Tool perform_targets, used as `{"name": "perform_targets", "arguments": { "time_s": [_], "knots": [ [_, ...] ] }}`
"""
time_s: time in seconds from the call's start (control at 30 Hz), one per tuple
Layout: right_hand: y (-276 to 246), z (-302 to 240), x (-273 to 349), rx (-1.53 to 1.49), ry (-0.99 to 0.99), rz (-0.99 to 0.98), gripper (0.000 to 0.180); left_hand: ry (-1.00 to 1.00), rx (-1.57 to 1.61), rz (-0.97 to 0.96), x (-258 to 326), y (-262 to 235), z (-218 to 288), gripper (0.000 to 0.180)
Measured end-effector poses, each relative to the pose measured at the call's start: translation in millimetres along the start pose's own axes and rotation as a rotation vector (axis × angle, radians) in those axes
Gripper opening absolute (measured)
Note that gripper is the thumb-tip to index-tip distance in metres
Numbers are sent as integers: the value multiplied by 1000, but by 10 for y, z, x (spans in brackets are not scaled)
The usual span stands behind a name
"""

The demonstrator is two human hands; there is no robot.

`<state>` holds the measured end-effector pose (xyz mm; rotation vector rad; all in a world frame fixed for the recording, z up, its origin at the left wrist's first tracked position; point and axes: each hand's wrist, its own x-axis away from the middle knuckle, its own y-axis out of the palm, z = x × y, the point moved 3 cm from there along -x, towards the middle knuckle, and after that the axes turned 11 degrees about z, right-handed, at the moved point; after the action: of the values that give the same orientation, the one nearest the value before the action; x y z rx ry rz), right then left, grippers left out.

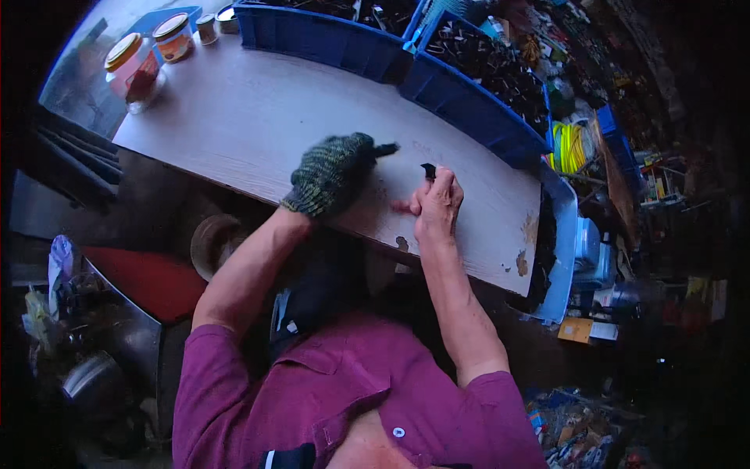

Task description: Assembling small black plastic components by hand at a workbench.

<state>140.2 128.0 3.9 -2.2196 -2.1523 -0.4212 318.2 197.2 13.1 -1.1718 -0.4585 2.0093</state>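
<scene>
My left hand (334, 173), in a dark green knitted glove, is closed over the white tabletop (258, 117). A short black rod-like piece (386, 149) sticks out past its fingers toward the right. My bare right hand (439, 202) is a little to the right and lower, pinching a small black curved piece (428, 170) between thumb and finger. The two pieces are apart. What kind of parts they are is too small and dark to tell.
Two blue crates (320, 35) (476, 98) filled with small dark parts line the table's far edge. Glass jars with gold lids (131, 70) and small tins (206, 29) stand at the far left. A light blue bin (558, 242) stands beside the right end; a yellow coil (570, 147) lies beyond.
</scene>
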Motion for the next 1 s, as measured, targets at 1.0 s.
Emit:
{"name": "perform_targets", "arguments": {
  "time_s": [1.0],
  "knots": [
    [-230,86,-44,133,-418,109,23,-455,610,-108,171,455,743,35]
  ]
}}
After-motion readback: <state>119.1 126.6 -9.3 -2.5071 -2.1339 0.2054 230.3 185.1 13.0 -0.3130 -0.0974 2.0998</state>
